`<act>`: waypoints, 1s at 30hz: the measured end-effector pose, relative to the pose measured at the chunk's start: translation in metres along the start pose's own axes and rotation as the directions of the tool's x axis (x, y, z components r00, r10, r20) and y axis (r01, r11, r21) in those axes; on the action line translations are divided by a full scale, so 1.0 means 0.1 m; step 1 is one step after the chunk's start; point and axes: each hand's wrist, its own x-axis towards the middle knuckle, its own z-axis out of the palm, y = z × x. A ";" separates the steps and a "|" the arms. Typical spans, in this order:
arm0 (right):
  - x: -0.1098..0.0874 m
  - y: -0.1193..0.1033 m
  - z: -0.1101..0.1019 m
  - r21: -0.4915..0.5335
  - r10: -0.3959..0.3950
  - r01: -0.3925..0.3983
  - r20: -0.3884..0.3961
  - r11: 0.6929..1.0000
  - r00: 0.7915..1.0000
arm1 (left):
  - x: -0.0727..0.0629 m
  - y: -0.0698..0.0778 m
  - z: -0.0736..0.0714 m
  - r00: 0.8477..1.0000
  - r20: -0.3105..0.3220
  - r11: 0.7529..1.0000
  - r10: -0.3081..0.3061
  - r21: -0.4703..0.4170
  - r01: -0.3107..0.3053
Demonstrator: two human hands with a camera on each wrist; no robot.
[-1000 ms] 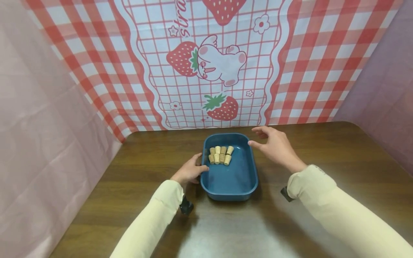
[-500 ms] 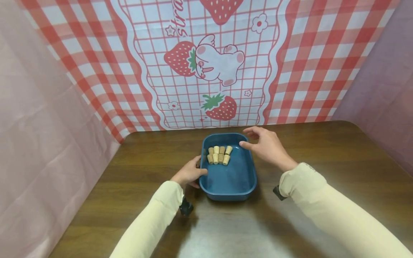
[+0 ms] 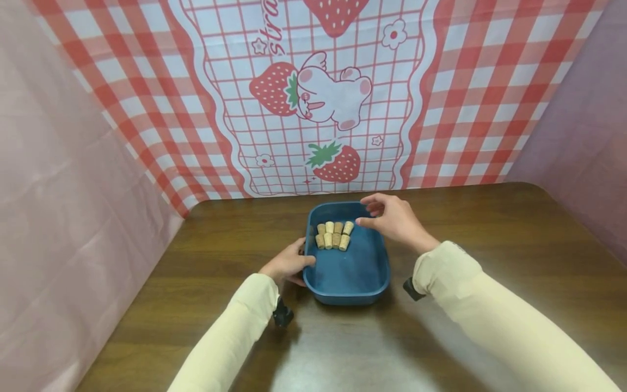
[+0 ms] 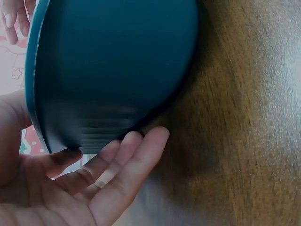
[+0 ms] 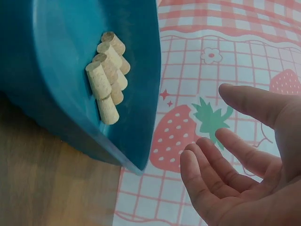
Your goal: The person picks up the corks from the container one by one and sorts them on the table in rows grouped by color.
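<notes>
A blue rectangular tub stands on the table, its long side running away from me. Cork stoppers lie inside in two rows, toward its far left part; the right wrist view shows these tapered corks side by side. My left hand holds the tub's left wall. In the left wrist view, the thumb goes over the rim and the fingers lie along the outside. Above the tub's far right corner is my right hand, fingers loosely bent and thumb apart, with nothing between them.
The brown wooden table reaches back to a red-and-white checked cloth with strawberry prints. Pale pink cloth hangs at the left, and purplish cloth at the right.
My right hand has moved left, from beside the tub's right rim to over its far right corner. The left hand keeps its hold, and the corks lie as before.
</notes>
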 end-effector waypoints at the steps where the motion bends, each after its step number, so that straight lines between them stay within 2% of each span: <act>1: 0.01 0.00 0.01 0.000 0.001 -0.001 0.003 1.000 1.000 | 0.00 0.00 0.00 1.000 0.000 1.000 0.003 -0.003 -0.003; 9: 0.08 -0.02 0.07 -0.007 0.069 -0.068 0.031 0.998 0.997 | 0.00 -0.02 0.02 1.000 -0.019 1.000 0.022 0.017 -0.022; 19: 0.19 -0.05 0.18 0.001 0.144 -0.145 0.031 0.990 0.989 | -0.02 -0.01 0.02 0.999 -0.030 0.999 0.016 0.030 -0.015; 27: 0.24 -0.08 0.29 0.099 0.216 -0.219 0.046 0.971 0.975 | -0.02 -0.02 0.03 0.999 -0.031 0.999 0.009 0.033 -0.008; 30: 0.27 -0.06 0.35 0.096 0.223 -0.227 0.047 0.969 0.974 | -0.02 -0.02 0.03 0.999 -0.036 0.999 0.009 0.035 -0.008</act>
